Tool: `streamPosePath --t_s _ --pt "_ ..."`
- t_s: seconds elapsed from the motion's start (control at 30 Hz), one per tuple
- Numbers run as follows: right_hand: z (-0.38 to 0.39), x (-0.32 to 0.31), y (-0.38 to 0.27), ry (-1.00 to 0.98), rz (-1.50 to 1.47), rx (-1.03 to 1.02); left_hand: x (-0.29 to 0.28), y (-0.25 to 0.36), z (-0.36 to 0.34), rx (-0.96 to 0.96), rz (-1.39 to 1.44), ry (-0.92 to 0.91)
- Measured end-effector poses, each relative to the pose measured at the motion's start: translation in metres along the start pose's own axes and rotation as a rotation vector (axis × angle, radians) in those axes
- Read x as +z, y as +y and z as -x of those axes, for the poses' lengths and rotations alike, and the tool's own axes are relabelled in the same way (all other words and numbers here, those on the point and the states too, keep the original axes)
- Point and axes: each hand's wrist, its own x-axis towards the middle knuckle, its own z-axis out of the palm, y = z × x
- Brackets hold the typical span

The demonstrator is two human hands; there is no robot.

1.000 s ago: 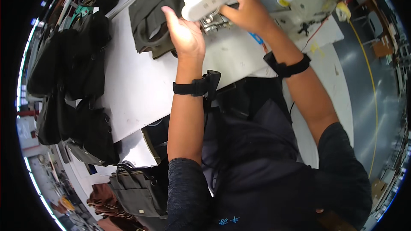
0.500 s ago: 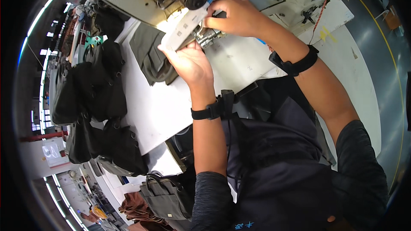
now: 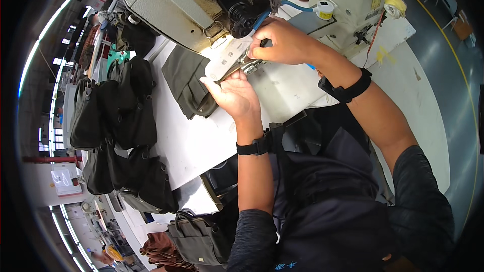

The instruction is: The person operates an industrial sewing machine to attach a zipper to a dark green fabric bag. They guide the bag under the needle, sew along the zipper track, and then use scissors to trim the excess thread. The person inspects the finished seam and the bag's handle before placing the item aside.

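Observation:
A cream industrial sewing machine [image 3: 164, 12] stands at the top, its lamp glowing by a pale rounded cover [image 3: 228, 59]. My left hand [image 3: 239, 96] is palm up below that cover. Its thumb stretches out along the cover's end; the fingertips reach beneath a coil spring [image 3: 234, 72] and are partly hidden. My right hand [image 3: 286, 41] is closed, with curled fingers against the metal parts beside the cover. What it grips is hidden. A folded dark olive fabric piece [image 3: 182, 81] lies on the white table [image 3: 176, 143], left of my left hand.
Several dark bags [image 3: 118, 108] are heaped along the table's left side. An olive handbag [image 3: 199, 239] and brown fabric [image 3: 164, 252] are lower left. A blue tube [image 3: 296, 6] and a small white spool [image 3: 324, 10] are near the machine, with a yellow cloth bundle [image 3: 395, 6] farther right.
The whole view has shifted, so the machine and both hands appear slightly lower and to the right. Both hands keep nearly the same places at the cover and spring.

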Motion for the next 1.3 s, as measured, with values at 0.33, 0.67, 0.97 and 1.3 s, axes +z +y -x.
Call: streamPosePath --t_s 0.33,0.67,0.97,1.3 --pt "0.004 0.004 -0.006 0.000 0.017 -0.041 -0.010 0.003 0.013 0.038 0.030 -0.001" --pt "-0.001 0.033 -0.001 0.306 0.221 -0.019 -0.019 -0.023 -0.003 0.104 -0.257 -0.087" --pt "-0.004 0.037 -0.016 0.405 0.733 0.020 -0.024 -0.028 -0.020 -0.172 0.002 -0.002" --pt "-0.023 0.039 0.013 0.310 0.475 -0.141 -0.035 -0.031 -0.018 -0.177 -0.090 -0.076"
